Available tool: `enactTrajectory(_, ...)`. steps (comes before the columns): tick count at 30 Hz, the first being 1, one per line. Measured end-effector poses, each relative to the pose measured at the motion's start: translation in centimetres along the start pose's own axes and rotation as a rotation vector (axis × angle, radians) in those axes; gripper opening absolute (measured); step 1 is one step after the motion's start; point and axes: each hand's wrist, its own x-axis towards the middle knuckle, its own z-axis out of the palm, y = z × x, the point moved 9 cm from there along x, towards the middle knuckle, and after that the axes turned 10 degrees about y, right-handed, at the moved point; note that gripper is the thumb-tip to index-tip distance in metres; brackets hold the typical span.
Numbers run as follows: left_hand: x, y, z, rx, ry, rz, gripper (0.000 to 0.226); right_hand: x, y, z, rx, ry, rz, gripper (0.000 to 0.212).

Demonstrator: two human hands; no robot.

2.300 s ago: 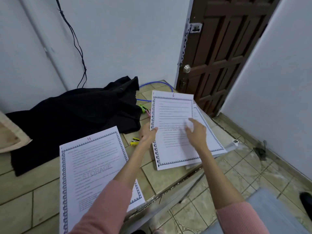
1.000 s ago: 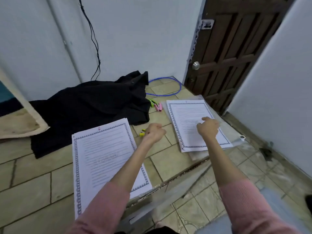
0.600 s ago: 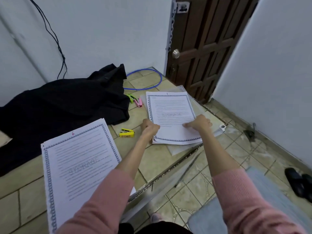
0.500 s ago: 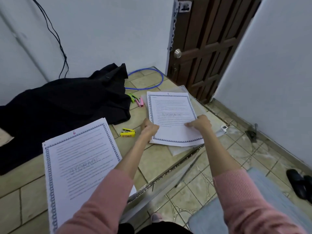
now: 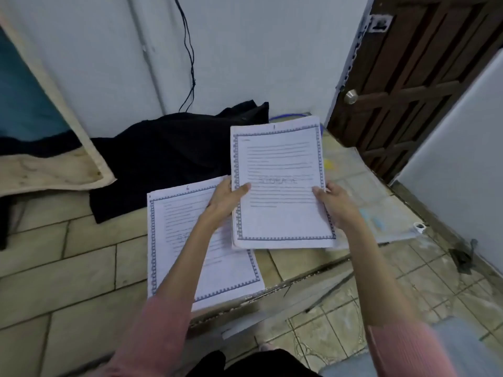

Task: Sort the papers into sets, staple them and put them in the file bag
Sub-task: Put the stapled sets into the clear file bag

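I hold a stack of white papers with a blue patterned border (image 5: pixel 280 170) lifted above the tiled ledge, its top sheet marked 1. My left hand (image 5: pixel 228 197) grips its left edge and my right hand (image 5: pixel 333 202) grips its right edge. A second stack of papers (image 5: pixel 185 240), top sheet marked 6, lies flat on the ledge under my left forearm. A clear plastic file bag (image 5: pixel 381 197) lies on the ledge to the right, partly hidden behind the held stack. No stapler is visible.
A black cloth (image 5: pixel 163 153) is heaped by the white wall. A brown wooden door (image 5: pixel 413 77) stands at the back right. The ledge edge (image 5: pixel 272 295) drops to a lower tiled floor. A mattress corner (image 5: pixel 49 170) lies at the left.
Both hands took the right stack by its sides and lifted it off the ledge, up and to the left. The staplers are now hidden. One sheet went onto the left pile earlier.
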Motion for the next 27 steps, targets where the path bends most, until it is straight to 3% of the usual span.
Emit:
enactTrajectory(4,-1.2,-2.2,-11.2,0.201,0.444,-0.029,0.054,-3.8,0.3,9.7,-0.098,-0.245,0.004,0.012)
enactTrajectory(7,-2.5,-4.2,-15.7,0.341,0.576,-0.091,0.044,-5.8,1.3,14.2,-0.203,-0.267,-0.026,0.011)
enactTrajectory(12,-3.6,-6.7,-17.6,0.418,0.598,-0.089,0.031,-6.4,3.8,16.4,-0.411,-0.25,-0.048,0.03)
enactTrajectory(17,-4.3,-7.0,-18.3,0.439,0.635,-0.056,0.025,-7.3,3.6,16.1,-0.509,-0.221,-0.07,0.03)
enactTrajectory(22,-4.5,-7.9,-18.5,0.703,0.62,-0.178,0.025,-6.6,3.6,16.1,-0.759,-0.111,-0.173,0.028)
enactTrajectory(27,-4.3,-8.4,-18.2,0.586,0.558,-0.222,0.016,-6.4,4.0,17.3,-0.864,-0.199,-0.161,0.043)
